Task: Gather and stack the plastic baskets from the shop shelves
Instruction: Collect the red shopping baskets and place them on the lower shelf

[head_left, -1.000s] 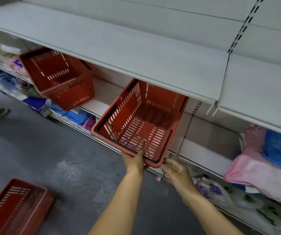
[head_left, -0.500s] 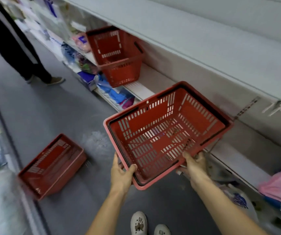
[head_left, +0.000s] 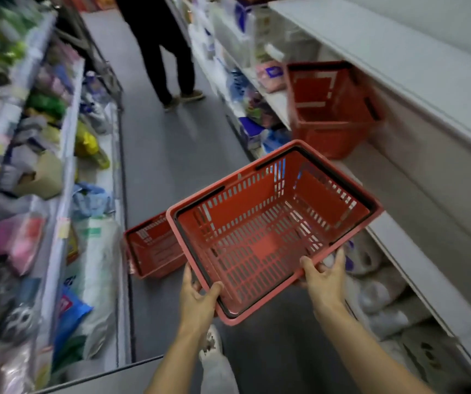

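A: What fills the right side of the frame?
B: A long white shelf unit (head_left: 416, 81). One red basket (head_left: 332, 109) sits on its middle shelf in the upper right, tipped toward the aisle.

A: And the left side?
B: A stocked shelf (head_left: 66, 155) of packets and bags, blurred. A person in dark trousers (head_left: 168, 46) stands on the grey floor (head_left: 160, 155) at the top centre.

A: Where is the held basket?
B: The red slotted basket (head_left: 268, 231) is at centre frame, in the air over the aisle, open side up. Another red basket (head_left: 150, 248) lies on the floor just left of it and lower.

A: The hands?
B: The left hand (head_left: 197, 300) grips the near left corner of the rim, thumb inside. The right hand (head_left: 325, 280) clasps the near right rim, fingers curled under.
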Tool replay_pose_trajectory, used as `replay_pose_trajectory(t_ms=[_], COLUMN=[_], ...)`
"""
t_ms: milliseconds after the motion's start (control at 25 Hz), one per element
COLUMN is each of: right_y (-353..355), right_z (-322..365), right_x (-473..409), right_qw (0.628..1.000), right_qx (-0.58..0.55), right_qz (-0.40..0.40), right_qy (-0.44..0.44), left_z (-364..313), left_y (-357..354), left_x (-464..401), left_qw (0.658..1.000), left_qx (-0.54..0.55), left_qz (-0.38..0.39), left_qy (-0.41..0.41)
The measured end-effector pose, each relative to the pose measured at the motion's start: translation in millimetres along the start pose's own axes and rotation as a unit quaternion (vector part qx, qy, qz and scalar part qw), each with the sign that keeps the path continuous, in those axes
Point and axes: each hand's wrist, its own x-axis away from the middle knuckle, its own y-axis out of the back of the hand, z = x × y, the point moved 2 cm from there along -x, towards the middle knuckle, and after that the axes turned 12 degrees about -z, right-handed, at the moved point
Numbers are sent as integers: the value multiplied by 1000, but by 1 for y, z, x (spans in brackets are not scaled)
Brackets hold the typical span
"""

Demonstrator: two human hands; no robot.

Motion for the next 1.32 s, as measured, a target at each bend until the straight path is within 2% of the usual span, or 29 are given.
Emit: replay_pose_trajectory(t_ms=[280,480,640,760,1000,1120,1320], right_y=[-206,-370,-470,-508,-554,-568,-580], right_z=[9,-8,-42,-77,-199,-217,-248], right_x=[19,22,4,-16,-70,-62,-70], right_qw=[991,984,980,975,973,972,977], right_qx=[97,142,169,196,193,188,153], right_qz=[91,105,91,86,93,107,76], right_qy=[12,-19,-43,-64,-82,-88,-130], left_z=[-27,-24,-9,16,92,127,165], left_y=[98,159,183,187,193,193,191], left_x=[-154,-301,-403,-451,-522,-541,-577], left_qw=[995,992,992,993,992,990,985], left_qx=[38,13,-12,-31,-57,-80,-123], left_qz=[-80,-101,-90,-73,-60,-67,-63], left_qy=[37,73,86,88,98,96,99])
